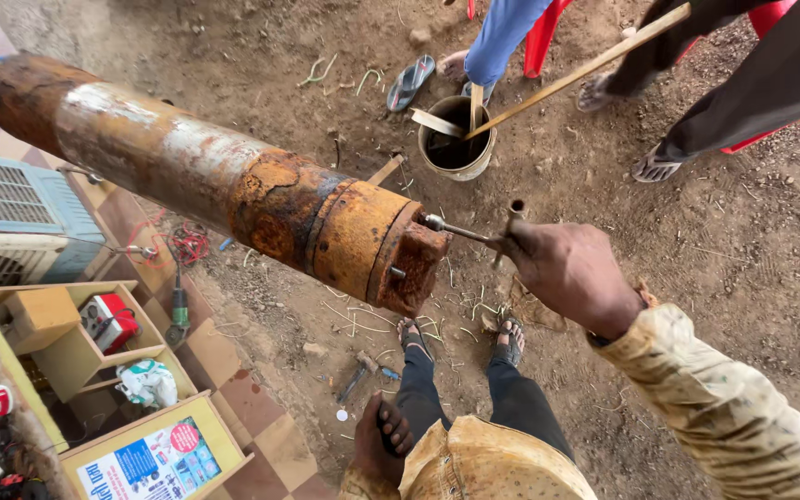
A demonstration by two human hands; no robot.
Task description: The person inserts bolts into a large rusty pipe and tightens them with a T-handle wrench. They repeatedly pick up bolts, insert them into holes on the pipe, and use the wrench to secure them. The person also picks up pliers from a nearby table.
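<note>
A long rusty cylinder (224, 181) lies level across the left half of the view, its flanged end (409, 264) facing me. My right hand (571, 273) is shut on a metal T-handle wrench (474, 231) whose tip sits on a bolt at the top of the flange. My left hand (381, 444) hangs low by my hip, fingers curled, holding nothing I can see. My legs and sandalled feet (460, 338) stand on the dirt below the cylinder's end.
A dirty bucket (456, 139) with sticks in it stands on the ground beyond the cylinder, beside two other people's legs (502, 37) and red chair legs. A grey cooler (11, 213), wooden shelves (57, 343) and a hand tool (178, 315) sit at left. Loose tools (358, 375) lie on the dirt.
</note>
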